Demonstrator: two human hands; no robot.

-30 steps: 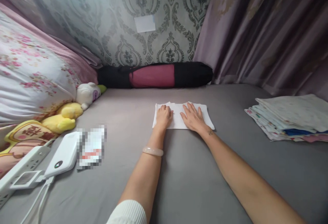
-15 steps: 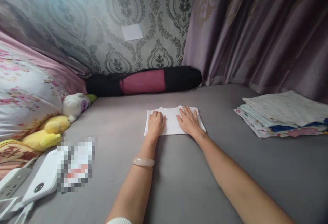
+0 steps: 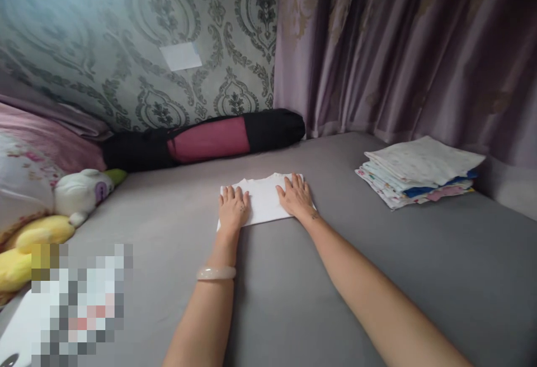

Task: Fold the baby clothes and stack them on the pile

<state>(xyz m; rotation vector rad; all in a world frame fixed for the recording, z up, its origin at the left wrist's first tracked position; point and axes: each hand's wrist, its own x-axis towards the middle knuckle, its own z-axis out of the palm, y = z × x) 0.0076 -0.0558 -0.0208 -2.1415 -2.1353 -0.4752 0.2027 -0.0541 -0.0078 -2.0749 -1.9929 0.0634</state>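
A folded white garment (image 3: 263, 202), perhaps a shirt, lies flat on the grey bed sheet (image 3: 285, 277). My left hand (image 3: 233, 207) rests palm down on its left part, fingers stretched out. On its right part my right hand (image 3: 296, 196) also lies flat, with the fingers spread. Between the two hands the white cloth shows smooth, with a slightly wavy far edge. Neither hand grips anything. A pale bangle (image 3: 216, 273) circles my left wrist.
A stack of folded cloths (image 3: 419, 171) sits at the right by the purple curtain (image 3: 377, 48). Along the wall lies a long black and red bag (image 3: 210, 139). Plush toys (image 3: 81, 191) and a white device (image 3: 29, 316) are at the left, beside a blurred-out patch.
The view has turned to the right, so the surroundings sit further left. My left hand's fingers now lie straighter on the cloth; my right hand stays flat on it.
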